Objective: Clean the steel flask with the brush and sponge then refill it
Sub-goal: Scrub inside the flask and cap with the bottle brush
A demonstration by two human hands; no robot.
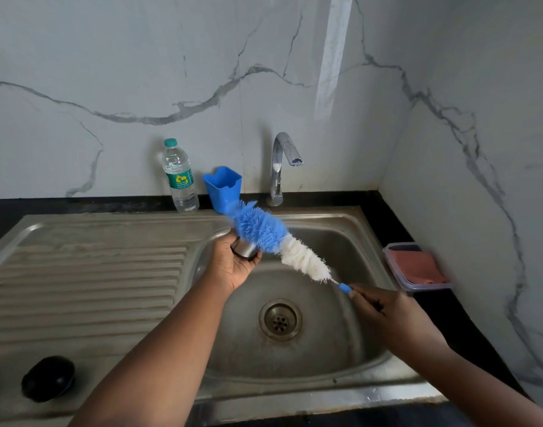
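The left hand point(233, 263) is curled around the steel flask point(245, 248), holding it over the far left part of the sink point(341, 241) basin; only a short stretch of its metal body shows between the fingers and the bristles. The right hand point(376, 306) pinches the blue handle end of the brush point(273, 238), whose blue and white bristle head lies entirely outside the flask, slanting across it. By this, the brush step looks to be under way or only starting; whether the inside is scrubbed cannot be told. No water runs from the tap point(282, 161). What may be the sponge, a reddish pad in a small tray point(418, 266) on the dark surface point(396, 223) to the right, sits untouched. A black cap point(48, 379), probably the flask's lid, rests on the near left drainboard. A water bottle point(179, 177) and a blue cup point(222, 186) stand at the far edge. Sponging, rinsing and refilling seem yet to come
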